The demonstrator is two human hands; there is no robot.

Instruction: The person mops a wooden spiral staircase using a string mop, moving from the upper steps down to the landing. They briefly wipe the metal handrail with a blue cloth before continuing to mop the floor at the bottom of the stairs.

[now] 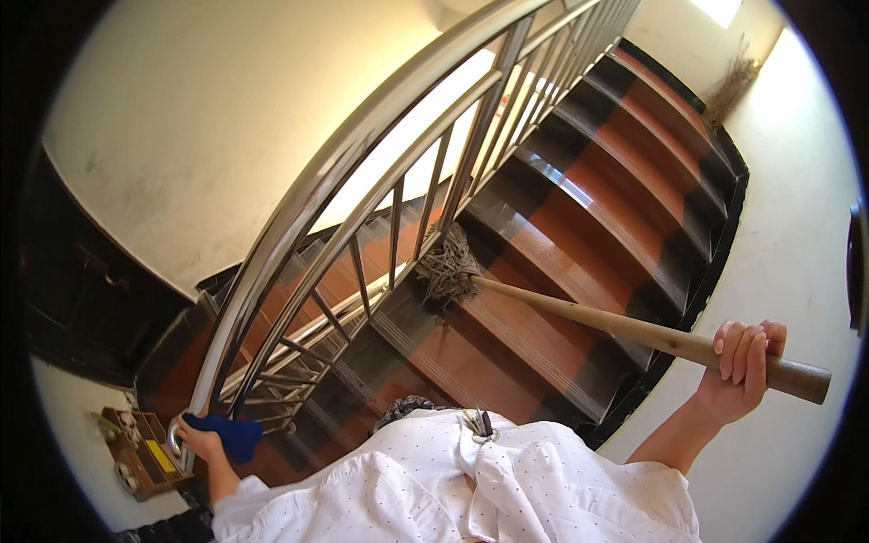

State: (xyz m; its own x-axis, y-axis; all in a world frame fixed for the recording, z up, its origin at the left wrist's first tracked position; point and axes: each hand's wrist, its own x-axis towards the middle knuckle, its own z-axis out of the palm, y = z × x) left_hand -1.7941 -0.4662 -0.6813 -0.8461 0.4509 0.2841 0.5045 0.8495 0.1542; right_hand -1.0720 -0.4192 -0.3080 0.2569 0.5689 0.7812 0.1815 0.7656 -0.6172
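My right hand (745,360) grips the wooden handle (584,313) of a string mop near its upper end. The mop's grey, stringy head (448,266) rests on a stair at the foot of the balusters. At lower left, my left hand (201,440) is at the steel handrail (299,210) with a dark blue cloth (234,436) in it. The cloth hangs out beside the rail. How the fingers wrap around the rail is partly hidden by the cloth.
Red and black polished stairs (611,180) rise to the upper right. A twig broom (733,85) leans in the corner up there. A dark door (88,271) stands at left, above a wooden shelf unit (139,451). The white wall (781,258) runs close along the right.
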